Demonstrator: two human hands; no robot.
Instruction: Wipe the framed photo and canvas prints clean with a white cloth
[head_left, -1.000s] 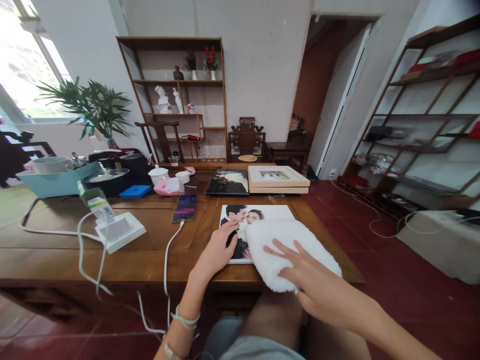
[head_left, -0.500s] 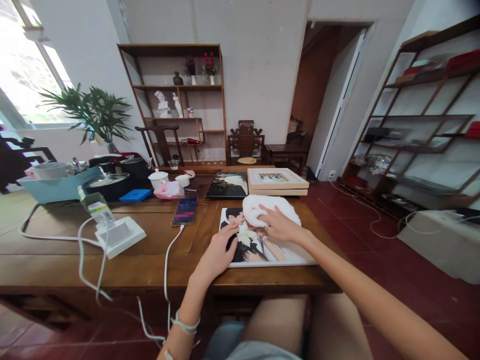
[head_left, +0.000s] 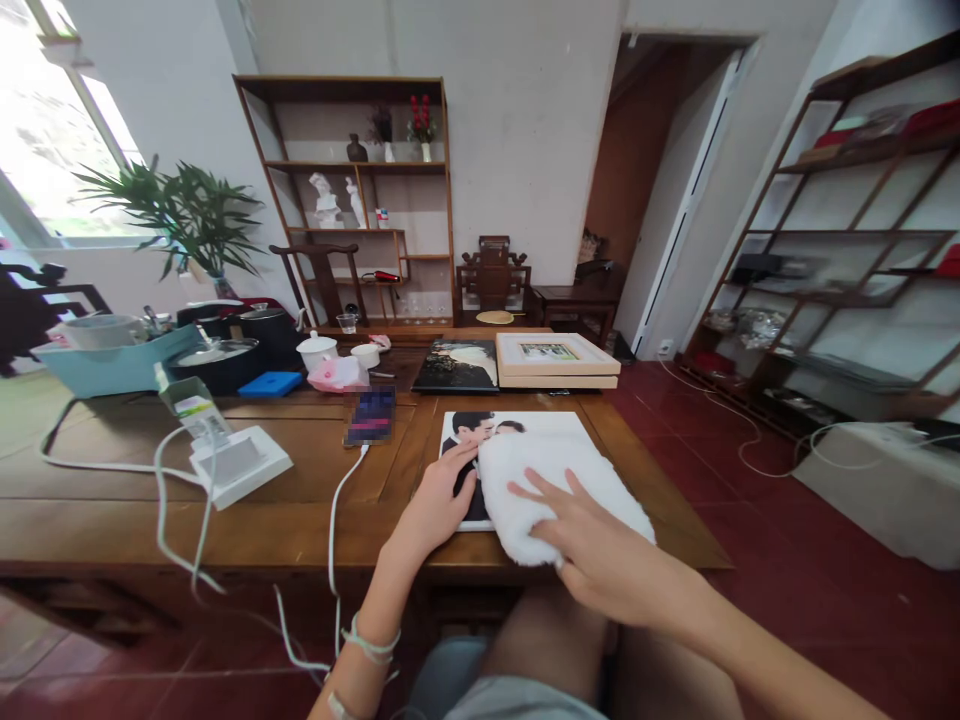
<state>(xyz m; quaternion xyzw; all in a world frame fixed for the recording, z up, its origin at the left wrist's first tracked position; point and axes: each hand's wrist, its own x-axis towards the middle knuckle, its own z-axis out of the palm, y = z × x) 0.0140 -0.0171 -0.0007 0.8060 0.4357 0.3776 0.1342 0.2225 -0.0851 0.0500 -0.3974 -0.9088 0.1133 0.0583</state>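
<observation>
No legible text, phone screen [head_left: 370, 416] blurred, carton label [head_left: 196, 408] too small to read

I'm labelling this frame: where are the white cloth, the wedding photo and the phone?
white cloth [head_left: 536, 455], head view, upper part of its fluffy surface.
wedding photo [head_left: 551, 421], head view, bare white top strip.
phone [head_left: 370, 416], head view, centre of its screen.

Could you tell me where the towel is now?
In the head view the towel lies on the photo at the near edge of the table, under the right hand, right of the left hand.
</observation>
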